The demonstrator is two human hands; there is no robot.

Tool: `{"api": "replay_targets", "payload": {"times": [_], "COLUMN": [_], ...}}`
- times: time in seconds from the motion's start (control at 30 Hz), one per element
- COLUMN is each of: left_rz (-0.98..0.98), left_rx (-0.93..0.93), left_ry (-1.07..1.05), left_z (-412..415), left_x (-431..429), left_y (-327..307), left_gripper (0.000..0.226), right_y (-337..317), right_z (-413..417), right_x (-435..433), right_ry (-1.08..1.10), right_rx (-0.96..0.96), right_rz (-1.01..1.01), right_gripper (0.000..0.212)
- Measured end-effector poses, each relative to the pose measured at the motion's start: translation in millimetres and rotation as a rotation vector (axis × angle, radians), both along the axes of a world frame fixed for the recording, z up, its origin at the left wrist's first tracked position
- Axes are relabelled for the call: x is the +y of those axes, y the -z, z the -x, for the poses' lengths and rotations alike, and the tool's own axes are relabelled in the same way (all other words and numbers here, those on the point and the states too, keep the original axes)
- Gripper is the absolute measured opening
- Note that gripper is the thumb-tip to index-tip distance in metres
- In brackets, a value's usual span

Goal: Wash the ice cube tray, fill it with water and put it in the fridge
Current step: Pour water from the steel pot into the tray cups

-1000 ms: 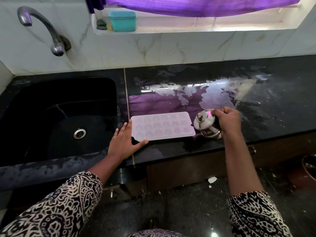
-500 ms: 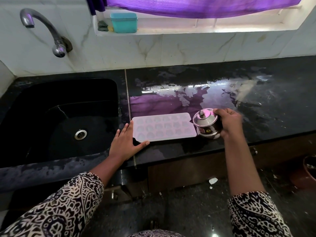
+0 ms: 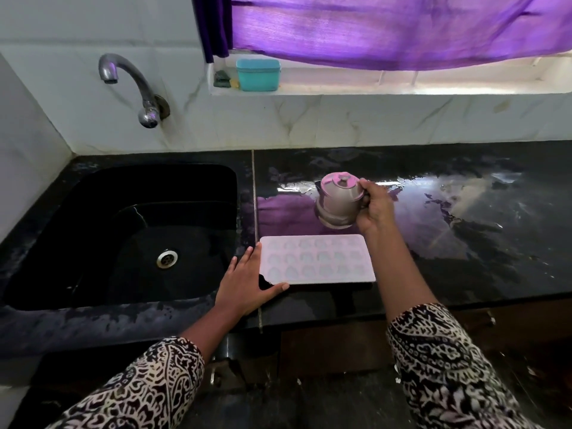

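Observation:
A pale pink ice cube tray (image 3: 317, 259) lies flat on the black counter (image 3: 464, 243), just right of the sink. My left hand (image 3: 247, 281) rests at its near left corner, fingers straight along the left edge and thumb along the front edge. My right hand (image 3: 373, 205) grips the handle of a small lidded steel pot (image 3: 339, 201), held in the air behind the tray and tilted.
A black sink (image 3: 123, 236) with a drain lies to the left, and a curved tap (image 3: 136, 88) juts from the wall above it. A teal box (image 3: 258, 74) stands on the window sill under a purple curtain. The counter is wet.
My right hand has lifted the steel pot from beside the tray's right end to behind and above the tray. The left hand has stayed at the tray's corner.

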State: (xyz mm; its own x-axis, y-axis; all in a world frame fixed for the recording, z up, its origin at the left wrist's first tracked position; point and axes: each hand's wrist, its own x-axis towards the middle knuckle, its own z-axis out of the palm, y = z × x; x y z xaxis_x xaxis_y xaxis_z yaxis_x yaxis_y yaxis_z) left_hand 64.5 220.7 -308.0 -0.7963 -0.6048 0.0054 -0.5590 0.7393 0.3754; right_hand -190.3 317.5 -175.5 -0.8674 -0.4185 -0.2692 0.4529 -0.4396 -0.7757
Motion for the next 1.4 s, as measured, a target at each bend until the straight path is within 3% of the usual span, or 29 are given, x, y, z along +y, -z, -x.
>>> {"api": "replay_targets", "payload": {"times": [0.3,0.77,0.87,1.0,1.13,1.27,1.4], "left_rz": [-0.001,-0.006,-0.012,-0.016,-0.023,-0.060,-0.105], "left_rx": [-0.017,-0.027,-0.030,-0.032,-0.030,0.008,0.061], "left_ry": [-0.001,0.012,0.016,0.020,0.025,0.015,0.017], "left_z": [2,2,3,2,1,2,0], "left_x": [-1,-3,-3,-2,-2,-4,-5], "left_y": [2,1,0,-2,-4,-3,-4], "left_gripper": [0.119,0.115,0.114,0.115,0.116,0.121,0.118], "right_y": [47,84,84,80,75,59,62], "right_z": [-2,-9,-9,-6,-3,-5,-17], "right_x": [-68,-98,-99,-97,-90,-54,24], "right_ry": [-0.059,-0.131,-0.191,-0.259,-0.276,-0.183,-0.025], "right_rx": [-0.013,0.000,0.044,0.093,0.268,0.507,0.527], "right_rz": [-0.040,-0.037,-0.075,-0.155,-0.411,-0.559,-0.635], "right_gripper": [0.025,0.036,0.030,0.022,0.023,0.022,0.011]}}
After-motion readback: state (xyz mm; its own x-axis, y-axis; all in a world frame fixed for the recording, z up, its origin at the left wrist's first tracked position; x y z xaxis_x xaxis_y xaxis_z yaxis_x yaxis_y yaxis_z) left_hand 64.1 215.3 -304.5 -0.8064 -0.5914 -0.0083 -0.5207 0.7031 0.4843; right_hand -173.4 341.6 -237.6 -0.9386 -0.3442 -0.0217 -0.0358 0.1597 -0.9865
